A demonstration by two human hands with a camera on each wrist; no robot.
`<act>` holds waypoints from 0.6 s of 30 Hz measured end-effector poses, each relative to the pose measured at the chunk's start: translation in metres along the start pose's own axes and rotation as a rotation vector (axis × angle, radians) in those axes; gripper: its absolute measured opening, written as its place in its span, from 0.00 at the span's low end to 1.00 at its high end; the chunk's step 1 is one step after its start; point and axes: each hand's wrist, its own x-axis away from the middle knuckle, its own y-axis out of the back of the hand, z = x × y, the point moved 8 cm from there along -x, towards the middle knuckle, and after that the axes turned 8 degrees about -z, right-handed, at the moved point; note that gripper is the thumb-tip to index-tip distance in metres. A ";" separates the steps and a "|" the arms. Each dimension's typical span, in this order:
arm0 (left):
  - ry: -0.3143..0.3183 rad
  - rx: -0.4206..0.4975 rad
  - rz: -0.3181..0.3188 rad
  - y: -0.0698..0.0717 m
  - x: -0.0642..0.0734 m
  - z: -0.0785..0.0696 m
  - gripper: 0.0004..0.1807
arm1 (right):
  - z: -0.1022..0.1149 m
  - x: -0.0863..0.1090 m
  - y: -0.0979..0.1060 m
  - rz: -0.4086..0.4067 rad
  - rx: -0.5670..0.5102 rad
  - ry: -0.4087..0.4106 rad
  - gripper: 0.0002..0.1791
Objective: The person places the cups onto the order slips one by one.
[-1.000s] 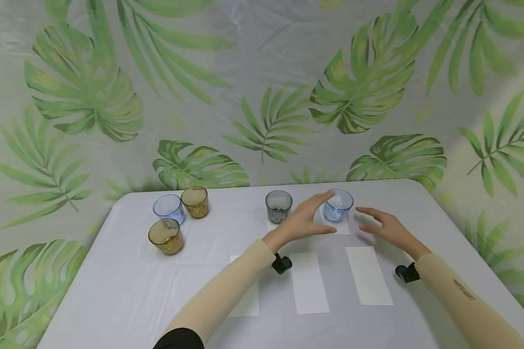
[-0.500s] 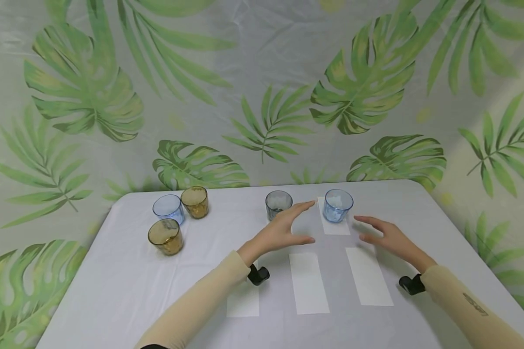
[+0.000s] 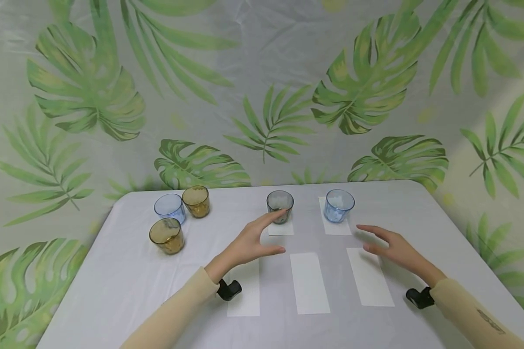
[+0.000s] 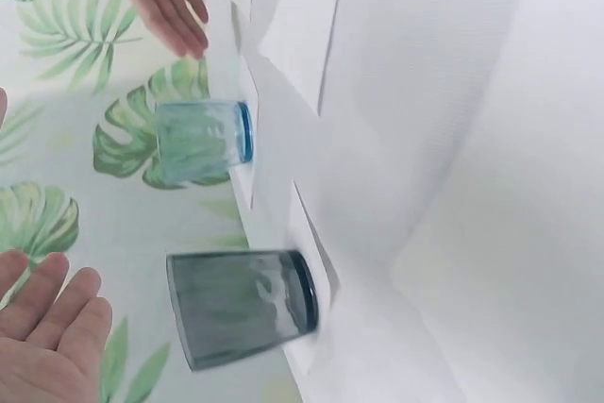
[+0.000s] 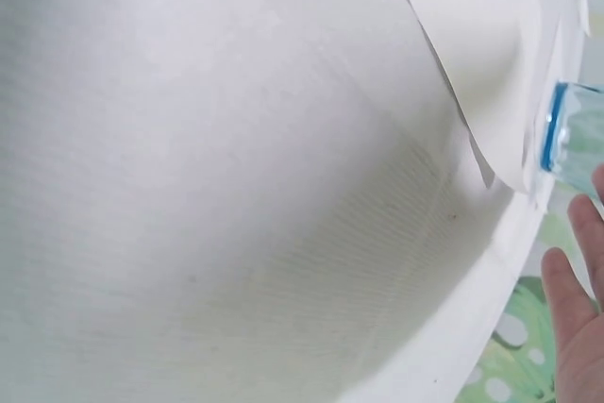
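Grey glass [image 3: 279, 202] upright on paper [image 3: 281, 231], back of table [image 3: 380, 201], nr blue glass [image 3: 338, 207]. L hand [image 3: 246, 243], R hand [image 3: 396, 248] apart, relaxed; only L-wrist cam shows L clear of grey. R-sleeve print [image 3: 490, 321] illegible.

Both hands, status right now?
Left hand: open, holding nothing, near the grey round glass tumbler.
Right hand: open, holding nothing, near the rightmost blue round glass tumbler.

The left hand [image 3: 248, 246] has moved leftward from the rightmost glass [image 3: 338, 209], the right hand [image 3: 398, 249] slightly back
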 end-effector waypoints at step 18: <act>0.054 -0.009 -0.151 0.073 0.056 0.000 0.43 | -0.004 0.027 0.002 -0.003 0.016 -0.020 0.27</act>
